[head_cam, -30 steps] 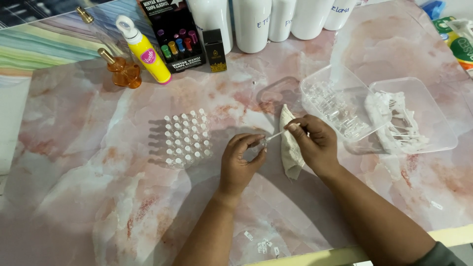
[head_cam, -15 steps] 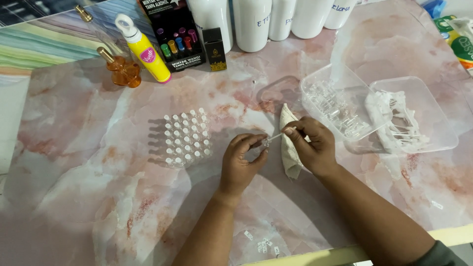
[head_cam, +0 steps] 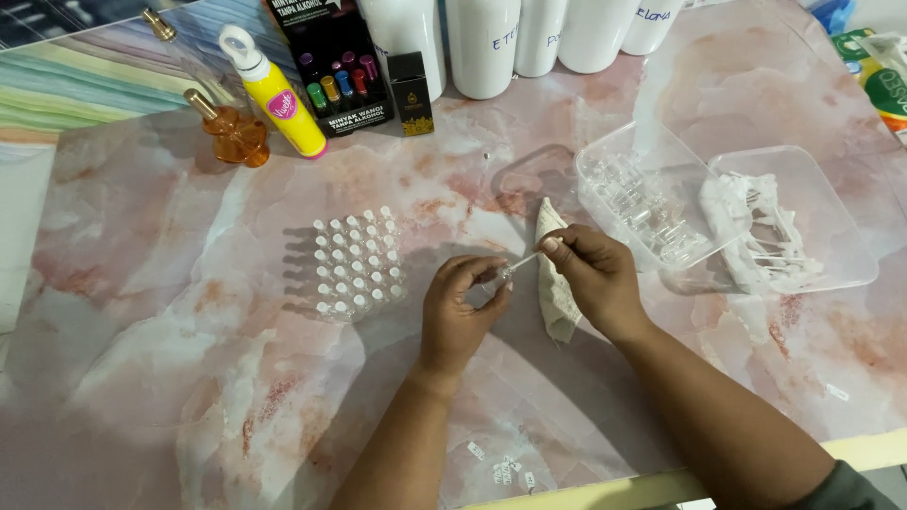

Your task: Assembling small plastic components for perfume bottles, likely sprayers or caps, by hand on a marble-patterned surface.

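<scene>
My left hand (head_cam: 460, 312) pinches a tiny clear vial (head_cam: 505, 274) between thumb and fingers at the middle of the marbled table. My right hand (head_cam: 597, 276) holds a thin white stick-like applicator (head_cam: 529, 257) whose tip meets the vial's mouth. A crumpled white cloth (head_cam: 551, 283) lies under and beside my right hand. Left of my hands stands a block of several small white-capped vials (head_cam: 356, 265) in rows.
Two clear plastic trays sit at the right: one with empty glass vials (head_cam: 642, 203), one with white applicators (head_cam: 798, 222). At the back stand white bottles (head_cam: 482, 42), a black box (head_cam: 331, 61), a yellow bottle (head_cam: 276, 94) and an amber perfume bottle (head_cam: 231, 132).
My hands stay joined at the vial; the applicator tip has shifted slightly toward my left hand. Nothing else has moved.
</scene>
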